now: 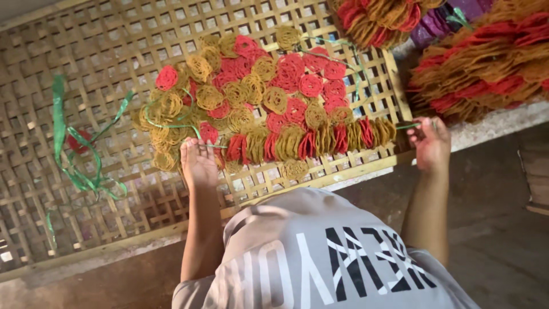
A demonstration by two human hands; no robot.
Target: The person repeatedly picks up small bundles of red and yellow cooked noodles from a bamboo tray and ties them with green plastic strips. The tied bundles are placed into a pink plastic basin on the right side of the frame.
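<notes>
Far left: loose green plastic ribbon (pixel 74 166) lies tangled on the woven bamboo tray (pixel 114 46), well apart from the hands. Centre: a spread of flat round lacy crackers (pixel 257 91), red and mustard-yellow mixed, lying on the tray. Along its near edge, a row of crackers standing on edge (pixel 309 140), packed side by side, red and yellow alternating in small groups. Left hand (pixel 198 162) sits at the left end of that row, fingers down against the crackers, grip pinching a thin green strip (pixel 171 125) that curves off over the pile. Right hand (pixel 432 140) at the right end, just past the tray rim, grip clenched on the other green strip end (pixel 407 126), which runs back to the row. Row is strung between both hands. Top right: bundled stacks of the same crackers (pixel 486 63) on the ledge, beside a purple bag (pixel 434 23). Person's grey shirt (pixel 320 257) fills the bottom.
</notes>
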